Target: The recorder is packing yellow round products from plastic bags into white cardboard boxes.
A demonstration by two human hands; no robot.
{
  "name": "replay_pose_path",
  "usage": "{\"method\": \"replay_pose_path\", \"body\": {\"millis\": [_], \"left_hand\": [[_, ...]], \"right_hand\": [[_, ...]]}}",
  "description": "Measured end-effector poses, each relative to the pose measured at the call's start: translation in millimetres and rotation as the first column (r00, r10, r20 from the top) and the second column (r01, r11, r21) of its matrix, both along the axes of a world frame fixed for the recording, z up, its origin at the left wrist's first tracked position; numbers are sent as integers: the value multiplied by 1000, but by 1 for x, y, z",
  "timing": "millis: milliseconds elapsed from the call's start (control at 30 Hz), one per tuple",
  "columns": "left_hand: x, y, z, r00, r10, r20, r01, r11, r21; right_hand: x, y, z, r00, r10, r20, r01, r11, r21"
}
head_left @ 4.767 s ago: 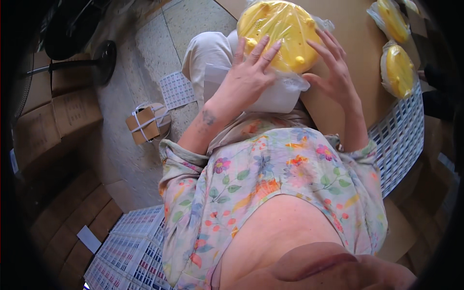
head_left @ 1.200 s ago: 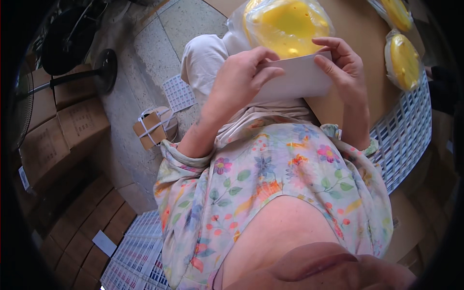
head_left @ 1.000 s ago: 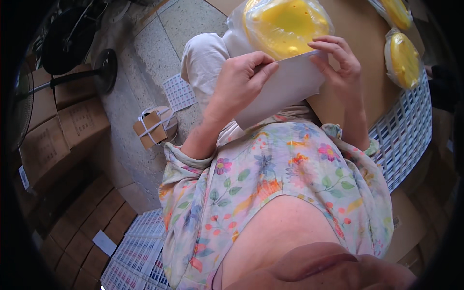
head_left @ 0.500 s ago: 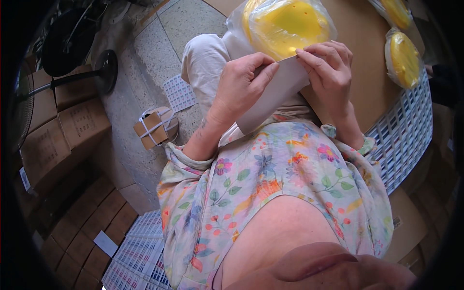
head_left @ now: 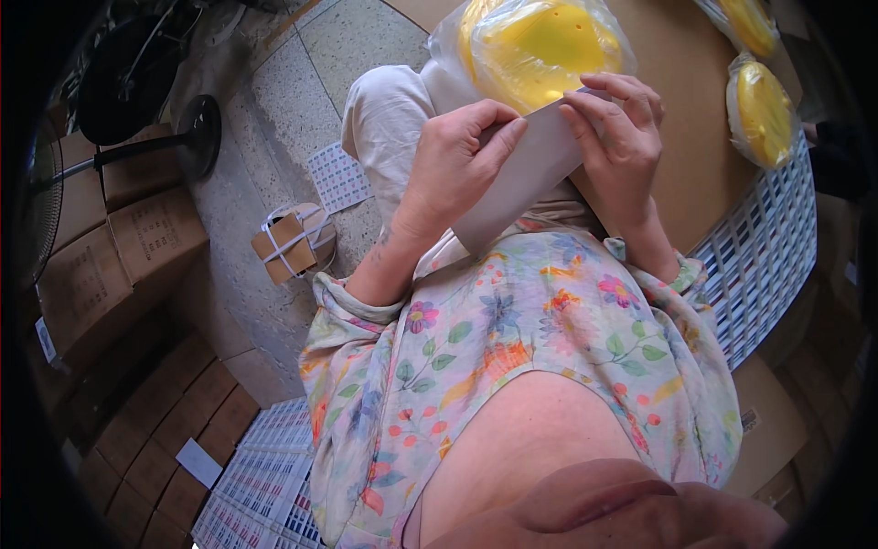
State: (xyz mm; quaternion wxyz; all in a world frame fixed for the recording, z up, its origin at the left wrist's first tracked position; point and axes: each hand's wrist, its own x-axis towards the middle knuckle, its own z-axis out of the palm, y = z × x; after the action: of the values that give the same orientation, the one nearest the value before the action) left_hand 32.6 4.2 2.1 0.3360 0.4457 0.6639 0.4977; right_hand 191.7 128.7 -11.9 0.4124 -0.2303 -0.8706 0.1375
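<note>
A plain grey-white sheet (head_left: 517, 178), stiff like paper or thin card, slants in front of my lap. Its upper left corner is pinched between the thumb and forefinger of my left hand (head_left: 453, 165). At the upper right edge, my right hand (head_left: 626, 137) has its fingers bent around the corner, with the thumb against the near face. Just beyond the sheet lies a round yellow plastic piece (head_left: 558, 46) in a clear bag. The sheet's far face is hidden from me.
More bagged yellow pieces (head_left: 766, 110) lie at the right edge of the brown cardboard surface (head_left: 681, 128). A woven plastic crate (head_left: 764, 261) stands at the right. On the floor at left are a strapped cardboard bundle (head_left: 288, 245), a printed sheet (head_left: 338, 176), stacked cartons (head_left: 128, 256) and a fan base (head_left: 201, 137).
My right fingers have shifted and spread along the sheet's upper edge, and more of its right corner shows. The sheet has turned slightly. My left hand keeps its pinch.
</note>
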Motion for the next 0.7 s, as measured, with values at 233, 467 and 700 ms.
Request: {"method": "replay_pose_path", "body": {"millis": [233,467,700], "left_hand": [[0,2,0,1000,10,-22,-10,1000,7],[-15,2,3,904,-89,-417,103,995,12],[-37,45,6,453,-264,-852,456,889,-33]], "right_hand": [[-7,-6,0,999,1,-34,-4,997,-76],[7,14,30,960,69,-273,-201,847,-491],[-30,88,13,938,345,45,-212,668,-713]]}}
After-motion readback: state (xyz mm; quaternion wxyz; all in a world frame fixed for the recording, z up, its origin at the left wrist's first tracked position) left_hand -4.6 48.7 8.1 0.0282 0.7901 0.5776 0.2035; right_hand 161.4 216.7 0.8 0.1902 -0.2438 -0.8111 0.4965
